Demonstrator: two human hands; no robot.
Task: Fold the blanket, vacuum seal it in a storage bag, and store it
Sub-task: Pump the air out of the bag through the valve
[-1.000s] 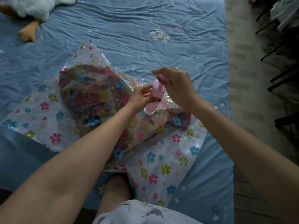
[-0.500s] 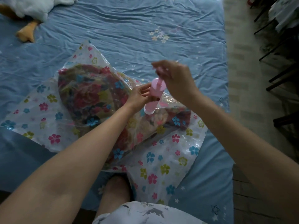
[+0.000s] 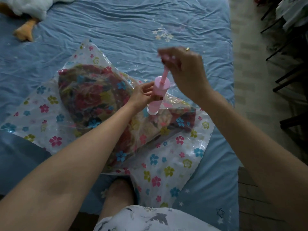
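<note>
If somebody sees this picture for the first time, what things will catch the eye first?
First, the pink pump in the middle, standing on the flowered storage bag that holds the folded blanket on the blue bed. The left hand holds its barrel, and the right hand grips the raised handle. A white plush toy lies at the far left corner.

Both forearms bare, reaching forward from the lower corners. Left hand (image 3: 143, 95): fingers curled round the barrel of the pink pump (image 3: 157, 99), thumb toward the near side, wrist roughly straight. Right hand (image 3: 181, 69): raised above and just right of the left, fingers closed on the plunger handle, wrist bent down; fingertips motion-blurred. Hands apart, not touching.
</note>
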